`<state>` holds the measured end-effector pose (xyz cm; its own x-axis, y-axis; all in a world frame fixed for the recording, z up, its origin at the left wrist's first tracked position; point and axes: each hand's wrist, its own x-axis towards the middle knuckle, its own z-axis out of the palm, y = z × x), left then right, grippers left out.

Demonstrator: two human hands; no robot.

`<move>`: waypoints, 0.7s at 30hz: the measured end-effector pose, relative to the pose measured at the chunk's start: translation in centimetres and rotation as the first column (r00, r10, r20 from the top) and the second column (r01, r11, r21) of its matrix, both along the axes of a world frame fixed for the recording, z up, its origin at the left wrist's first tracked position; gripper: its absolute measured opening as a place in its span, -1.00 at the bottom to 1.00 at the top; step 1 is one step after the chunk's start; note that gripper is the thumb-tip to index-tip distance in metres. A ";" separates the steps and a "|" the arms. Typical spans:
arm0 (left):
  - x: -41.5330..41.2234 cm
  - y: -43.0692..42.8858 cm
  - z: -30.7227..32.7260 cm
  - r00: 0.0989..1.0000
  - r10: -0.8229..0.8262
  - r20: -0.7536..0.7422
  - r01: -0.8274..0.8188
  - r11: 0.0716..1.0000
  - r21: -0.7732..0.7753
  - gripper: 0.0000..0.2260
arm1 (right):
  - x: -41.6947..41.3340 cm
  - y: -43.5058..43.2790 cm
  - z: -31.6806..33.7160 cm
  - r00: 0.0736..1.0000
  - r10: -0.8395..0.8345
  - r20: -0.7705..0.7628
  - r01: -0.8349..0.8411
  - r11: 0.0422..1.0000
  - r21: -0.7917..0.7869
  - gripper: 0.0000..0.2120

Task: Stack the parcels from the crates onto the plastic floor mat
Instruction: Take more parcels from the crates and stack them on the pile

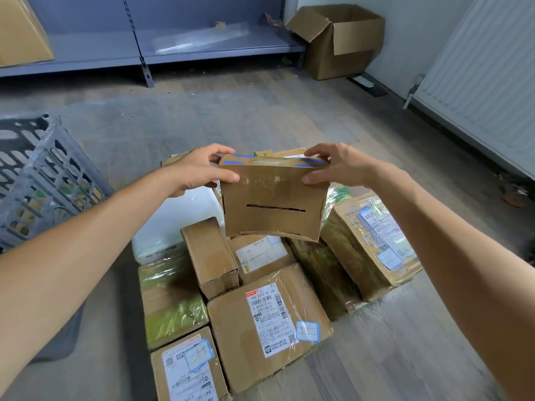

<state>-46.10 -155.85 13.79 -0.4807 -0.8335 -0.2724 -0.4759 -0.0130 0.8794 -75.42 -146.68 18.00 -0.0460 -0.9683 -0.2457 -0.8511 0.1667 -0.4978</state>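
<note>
Soft, even indoor light, medium bright, shadows diffuse. Held box in focus, label print legible on parcels below it. Faint shadow on the parcels just under the box. Glare streaks on plastic wrap right of the box. Fisheye: shelf above-left and radiator above-right of the box bend; edges slightly soft.

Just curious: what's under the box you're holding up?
Below the held box lie parcels: a small labelled carton and a tape-wrapped parcel. Whatever sits directly behind it is covered.
</note>
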 end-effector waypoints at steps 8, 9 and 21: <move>-4.6 0.7 -0.3 0.991 -0.015 -0.130 0.012 1.000 -0.024 -0.41 | 2.4 2.5 3.1 0.918 0.147 -0.368 -0.035 0.955 0.295 -0.55; -5.5 1.0 -0.3 0.991 -0.032 -0.133 0.030 0.999 -0.024 -0.40 | 2.3 3.0 3.3 0.911 0.146 -0.386 -0.021 0.951 0.308 -0.56; -7.6 -1.5 3.9 0.984 -0.043 -0.171 0.015 0.986 -0.164 -0.29 | -1.6 2.4 4.7 0.968 0.020 -0.249 -0.028 0.999 -0.027 -0.50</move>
<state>-53.67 -157.36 17.69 -0.5334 -0.8446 -0.0458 -0.3141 0.1475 0.9379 -77.05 -144.24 22.66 -0.0783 -0.9765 -0.2006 -0.9522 0.1329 -0.2749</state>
